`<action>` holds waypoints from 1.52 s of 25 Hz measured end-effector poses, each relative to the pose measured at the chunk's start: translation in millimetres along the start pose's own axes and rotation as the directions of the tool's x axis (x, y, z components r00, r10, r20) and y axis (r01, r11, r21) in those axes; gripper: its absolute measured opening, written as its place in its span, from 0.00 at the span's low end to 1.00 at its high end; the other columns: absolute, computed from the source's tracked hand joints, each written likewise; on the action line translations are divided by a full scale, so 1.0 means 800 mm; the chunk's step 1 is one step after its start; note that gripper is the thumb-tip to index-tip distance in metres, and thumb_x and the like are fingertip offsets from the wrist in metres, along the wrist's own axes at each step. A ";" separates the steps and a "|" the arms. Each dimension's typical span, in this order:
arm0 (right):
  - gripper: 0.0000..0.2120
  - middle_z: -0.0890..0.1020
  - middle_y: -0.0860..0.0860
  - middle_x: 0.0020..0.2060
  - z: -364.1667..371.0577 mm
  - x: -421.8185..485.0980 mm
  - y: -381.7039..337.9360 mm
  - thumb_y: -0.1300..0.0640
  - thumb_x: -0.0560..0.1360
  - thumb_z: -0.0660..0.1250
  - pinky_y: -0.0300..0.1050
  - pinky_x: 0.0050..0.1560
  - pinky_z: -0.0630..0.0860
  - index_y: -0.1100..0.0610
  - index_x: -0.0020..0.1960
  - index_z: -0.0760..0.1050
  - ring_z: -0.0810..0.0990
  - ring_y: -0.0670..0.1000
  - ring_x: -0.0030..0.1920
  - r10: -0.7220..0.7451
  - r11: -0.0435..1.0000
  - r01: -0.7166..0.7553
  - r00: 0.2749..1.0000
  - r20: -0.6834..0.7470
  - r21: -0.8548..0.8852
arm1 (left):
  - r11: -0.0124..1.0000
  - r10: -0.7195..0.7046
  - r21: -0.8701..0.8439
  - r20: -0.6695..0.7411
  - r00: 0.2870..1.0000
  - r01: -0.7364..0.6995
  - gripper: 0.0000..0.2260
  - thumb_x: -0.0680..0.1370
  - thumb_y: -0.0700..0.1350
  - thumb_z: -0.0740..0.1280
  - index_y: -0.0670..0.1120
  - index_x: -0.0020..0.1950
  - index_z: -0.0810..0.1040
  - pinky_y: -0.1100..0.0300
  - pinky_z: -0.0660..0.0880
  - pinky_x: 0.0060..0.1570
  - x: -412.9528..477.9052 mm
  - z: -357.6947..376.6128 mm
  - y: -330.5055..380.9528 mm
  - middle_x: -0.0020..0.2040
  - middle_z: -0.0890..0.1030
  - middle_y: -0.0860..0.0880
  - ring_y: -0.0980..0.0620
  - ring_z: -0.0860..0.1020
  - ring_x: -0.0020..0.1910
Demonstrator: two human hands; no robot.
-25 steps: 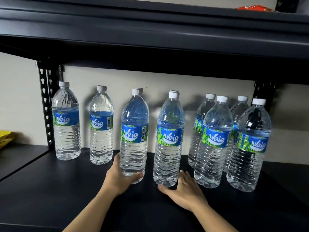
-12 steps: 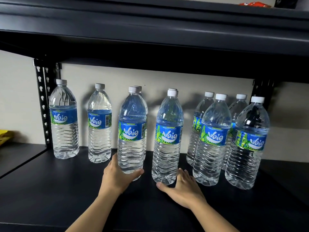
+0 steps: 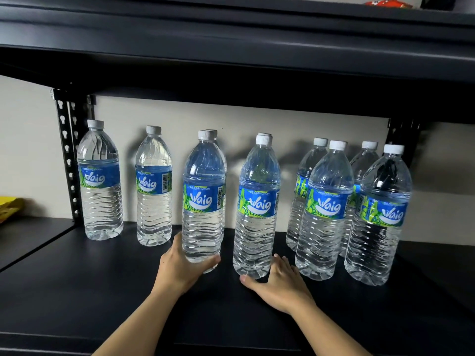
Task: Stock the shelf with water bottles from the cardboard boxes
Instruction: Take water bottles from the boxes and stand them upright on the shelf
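Gripping 3rd bottle [image 3: 203, 201] at base w/ left hand [image 3: 180, 271]; right hand [image 3: 280, 283] unclenched, flat against 4th bottle [image 3: 257, 214] base.

On the shelf [image 3: 64, 283], two bottles [image 3: 101, 181] are stood singly at left, two front-and-back pairs [image 3: 203, 201] at centre; four are clustered at right, two before two.

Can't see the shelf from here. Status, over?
Left hand grips front water bottle low. Right hand open against neighbouring bottle. Rear bottle close behind each.
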State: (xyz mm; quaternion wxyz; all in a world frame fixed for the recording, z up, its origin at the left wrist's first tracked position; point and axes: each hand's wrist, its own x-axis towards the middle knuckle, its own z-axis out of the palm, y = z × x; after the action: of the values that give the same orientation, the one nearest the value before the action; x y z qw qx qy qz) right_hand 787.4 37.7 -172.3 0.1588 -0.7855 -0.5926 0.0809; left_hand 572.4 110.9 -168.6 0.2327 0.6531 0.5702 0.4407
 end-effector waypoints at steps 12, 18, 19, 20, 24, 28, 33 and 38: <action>0.45 0.48 0.59 0.80 0.004 -0.040 -0.017 0.31 0.78 0.44 0.54 0.78 0.46 0.65 0.79 0.47 0.45 0.56 0.79 0.076 0.985 -0.067 0.996 0.053 -0.160 | 0.906 0.034 0.404 0.222 0.974 -0.124 0.39 0.79 0.66 0.57 0.44 0.81 0.49 0.56 0.55 0.75 -0.080 -0.055 -0.011 0.80 0.55 0.48 0.48 0.55 0.78; 0.24 0.68 0.50 0.73 0.025 -0.148 -0.095 0.45 0.81 0.56 0.48 0.73 0.57 0.55 0.73 0.69 0.63 0.51 0.74 -0.149 0.983 0.163 0.978 -0.148 0.083 | 0.911 0.288 0.274 0.118 0.950 -0.309 0.16 0.78 0.53 0.68 0.54 0.65 0.77 0.69 0.70 0.60 -0.181 -0.167 -0.062 0.58 0.79 0.62 0.64 0.76 0.58; 0.20 0.72 0.48 0.70 0.031 -0.166 -0.115 0.46 0.80 0.60 0.46 0.71 0.62 0.52 0.70 0.72 0.67 0.50 0.71 -0.205 0.955 0.237 0.962 -0.182 0.178 | 0.914 0.290 0.285 0.039 0.956 -0.289 0.12 0.76 0.49 0.70 0.53 0.60 0.80 0.69 0.72 0.54 -0.198 -0.190 -0.076 0.50 0.81 0.62 0.65 0.78 0.50; 0.18 0.75 0.46 0.66 0.040 -0.181 -0.137 0.48 0.79 0.63 0.44 0.69 0.65 0.51 0.67 0.75 0.70 0.49 0.68 -0.264 0.916 0.314 0.940 -0.215 0.249 | 0.919 0.269 0.308 -0.037 0.962 -0.245 0.10 0.75 0.47 0.70 0.52 0.56 0.81 0.67 0.73 0.48 -0.213 -0.211 -0.092 0.44 0.81 0.62 0.65 0.78 0.43; 0.10 0.81 0.47 0.52 0.098 -0.231 -0.234 0.57 0.75 0.68 0.44 0.57 0.74 0.52 0.56 0.80 0.78 0.49 0.54 -0.486 0.742 0.574 0.817 -0.311 0.347 | 0.929 0.029 0.364 -0.231 0.973 0.059 0.10 0.75 0.43 0.69 0.48 0.56 0.80 0.59 0.73 0.43 -0.270 -0.279 -0.177 0.38 0.79 0.57 0.56 0.77 0.38; 0.10 0.80 0.43 0.48 0.173 -0.262 -0.306 0.55 0.74 0.67 0.43 0.44 0.76 0.48 0.54 0.79 0.79 0.47 0.45 -0.603 0.692 0.621 0.778 -0.180 0.366 | 0.823 -0.351 0.351 -0.303 0.886 0.446 0.19 0.75 0.45 0.67 0.46 0.65 0.72 0.56 0.71 0.56 -0.311 -0.307 -0.268 0.57 0.79 0.49 0.47 0.76 0.58; 0.25 0.75 0.50 0.64 0.306 -0.266 -0.354 0.48 0.74 0.66 0.45 0.62 0.72 0.48 0.70 0.69 0.74 0.53 0.64 -0.611 0.782 0.585 0.652 0.450 0.214 | 0.513 -0.756 0.190 -0.363 0.545 0.837 0.25 0.76 0.50 0.64 0.43 0.70 0.64 0.49 0.68 0.63 -0.359 -0.252 -0.355 0.67 0.70 0.44 0.42 0.68 0.68; 0.35 0.68 0.54 0.74 0.438 -0.245 -0.359 0.46 0.73 0.68 0.48 0.70 0.66 0.50 0.77 0.59 0.67 0.56 0.73 -0.391 0.850 0.524 0.550 0.738 0.059 | 0.072 -0.949 -0.412 -0.310 -0.065 0.908 0.38 0.72 0.49 0.74 0.36 0.73 0.61 0.49 0.63 0.68 -0.387 -0.160 -0.426 0.71 0.66 0.36 0.39 0.64 0.71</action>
State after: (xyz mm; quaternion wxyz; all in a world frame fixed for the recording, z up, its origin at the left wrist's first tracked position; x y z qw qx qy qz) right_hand 361.1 -25.4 -412.9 -0.1407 -0.5151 -0.7941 0.2904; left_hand 292.8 -126.0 -475.0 0.3325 -0.0674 0.8782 0.3371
